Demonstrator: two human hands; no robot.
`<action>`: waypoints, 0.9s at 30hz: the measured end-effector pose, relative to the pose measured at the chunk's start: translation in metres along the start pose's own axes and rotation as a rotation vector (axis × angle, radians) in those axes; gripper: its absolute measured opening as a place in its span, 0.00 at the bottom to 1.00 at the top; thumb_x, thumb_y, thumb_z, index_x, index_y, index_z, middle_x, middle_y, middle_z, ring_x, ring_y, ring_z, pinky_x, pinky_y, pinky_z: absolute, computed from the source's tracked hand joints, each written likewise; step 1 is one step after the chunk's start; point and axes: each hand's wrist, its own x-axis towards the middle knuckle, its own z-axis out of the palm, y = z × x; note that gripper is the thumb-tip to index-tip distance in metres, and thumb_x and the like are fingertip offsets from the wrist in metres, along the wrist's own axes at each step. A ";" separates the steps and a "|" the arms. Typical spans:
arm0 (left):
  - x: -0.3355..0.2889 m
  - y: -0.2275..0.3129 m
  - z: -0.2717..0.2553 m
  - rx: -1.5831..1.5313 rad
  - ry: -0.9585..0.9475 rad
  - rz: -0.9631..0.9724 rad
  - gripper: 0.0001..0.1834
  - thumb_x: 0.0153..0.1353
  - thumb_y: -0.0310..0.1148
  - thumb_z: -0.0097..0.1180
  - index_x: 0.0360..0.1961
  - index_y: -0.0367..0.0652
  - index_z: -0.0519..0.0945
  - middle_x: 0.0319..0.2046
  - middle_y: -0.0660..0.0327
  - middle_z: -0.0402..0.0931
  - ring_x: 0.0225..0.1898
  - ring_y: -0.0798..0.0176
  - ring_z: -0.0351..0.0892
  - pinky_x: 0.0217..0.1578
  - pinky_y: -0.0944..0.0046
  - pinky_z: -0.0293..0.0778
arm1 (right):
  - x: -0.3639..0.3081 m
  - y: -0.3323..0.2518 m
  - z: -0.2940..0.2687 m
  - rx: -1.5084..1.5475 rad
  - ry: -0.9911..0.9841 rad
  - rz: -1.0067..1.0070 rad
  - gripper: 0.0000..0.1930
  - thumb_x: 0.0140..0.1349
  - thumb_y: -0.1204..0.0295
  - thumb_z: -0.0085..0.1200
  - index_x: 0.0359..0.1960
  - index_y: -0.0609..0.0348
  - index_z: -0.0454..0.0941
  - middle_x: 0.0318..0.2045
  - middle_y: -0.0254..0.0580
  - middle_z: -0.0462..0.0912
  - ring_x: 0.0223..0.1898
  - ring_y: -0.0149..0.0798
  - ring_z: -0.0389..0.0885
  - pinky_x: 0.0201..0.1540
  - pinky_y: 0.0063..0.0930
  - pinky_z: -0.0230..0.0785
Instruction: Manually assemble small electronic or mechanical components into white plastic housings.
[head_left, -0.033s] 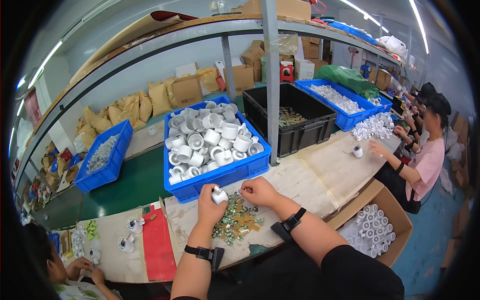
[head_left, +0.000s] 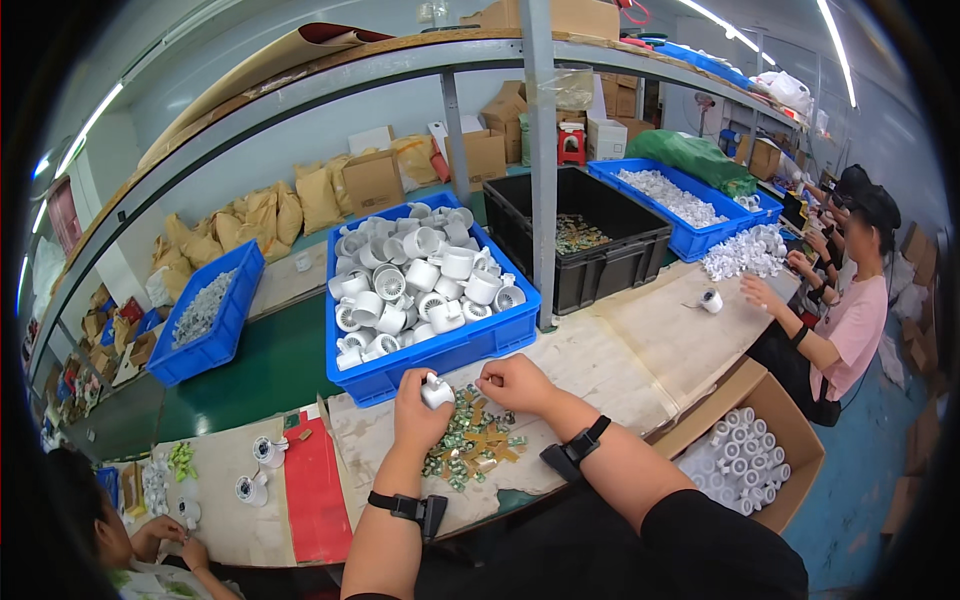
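My left hand (head_left: 420,405) is wrapped round a white cup-shaped plastic housing (head_left: 437,391), held just past the front of the blue crate. To its right, my right hand (head_left: 518,384) is closed in a pinch over the far edge of a pile of small green circuit boards and tan strips (head_left: 474,440). Whatever sits between its fingertips is too small to make out. The pile lies on the paper-covered bench (head_left: 600,375), below and between both hands. Straight ahead, a blue crate (head_left: 440,345) is heaped with similar white housings (head_left: 405,270).
A steel post (head_left: 543,170) rises behind my right hand, beside a black bin (head_left: 610,270) holding small boards. An open carton of white ring-ended parts (head_left: 745,465) stands by my right forearm. Co-workers sit at the right (head_left: 855,320) and lower left (head_left: 95,520). Red sheet (head_left: 318,490) lies left.
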 end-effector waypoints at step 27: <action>0.001 0.004 -0.006 0.077 -0.129 0.000 0.26 0.47 0.26 0.67 0.51 0.42 0.78 0.48 0.52 0.78 0.50 0.41 0.81 0.51 0.50 0.78 | -0.131 0.271 -0.360 -0.858 0.653 1.072 0.54 0.61 0.64 0.63 0.84 0.48 0.40 0.80 0.61 0.53 0.73 0.66 0.67 0.73 0.61 0.61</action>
